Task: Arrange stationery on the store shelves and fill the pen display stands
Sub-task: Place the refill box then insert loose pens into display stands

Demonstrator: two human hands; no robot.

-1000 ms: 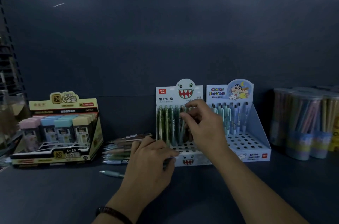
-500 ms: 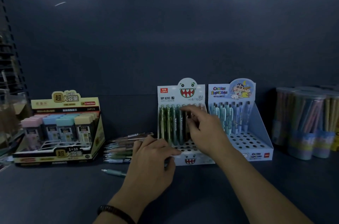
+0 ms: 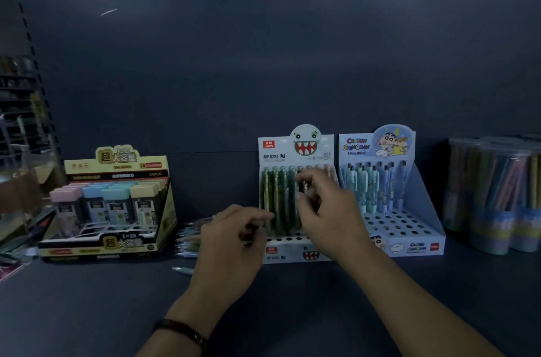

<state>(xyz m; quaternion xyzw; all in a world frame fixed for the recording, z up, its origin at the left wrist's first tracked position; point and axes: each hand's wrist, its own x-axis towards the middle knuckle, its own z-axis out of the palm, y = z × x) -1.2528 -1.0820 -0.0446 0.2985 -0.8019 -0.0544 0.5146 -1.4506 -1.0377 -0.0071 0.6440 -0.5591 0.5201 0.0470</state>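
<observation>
Up comes the left hand (image 3: 231, 242) off the front lip of the monster-face pen stand (image 3: 295, 252), drifting a touch leftward, while the right hand (image 3: 325, 210) hangs on at the pen tops. Those green pens (image 3: 278, 195) stand upright in the back rows, slim smooth plastic barrels packed side by side, with a line of empty round holes (image 3: 289, 239) showing just in front of them. Right-hand fingers (image 3: 303, 181) are bent in against the tops, but blur hides whether they pinch one. The left hand's fingers are curled too, and I can't tell if anything sits inside them. Now the relation that matters: the loose pens (image 3: 190, 236) lie flat on the shelf (image 3: 87, 312) just left of the stand, long axes running left to right, so each one needs turning upright to drop into a hole. By my read the left hand is nearer that pile and the right is nearer the holes. One stray pen (image 3: 183, 270) lies alone, closer to the front edge. The stand is printed card, stepped and punched. Beside it on the right, touching or nearly so, is a pale blue cartoon stand (image 3: 409, 228), part filled. Far left sits a yellow box of pastel-capped cases (image 3: 117, 210), and far right are clear tubs of pencils (image 3: 497, 195).
</observation>
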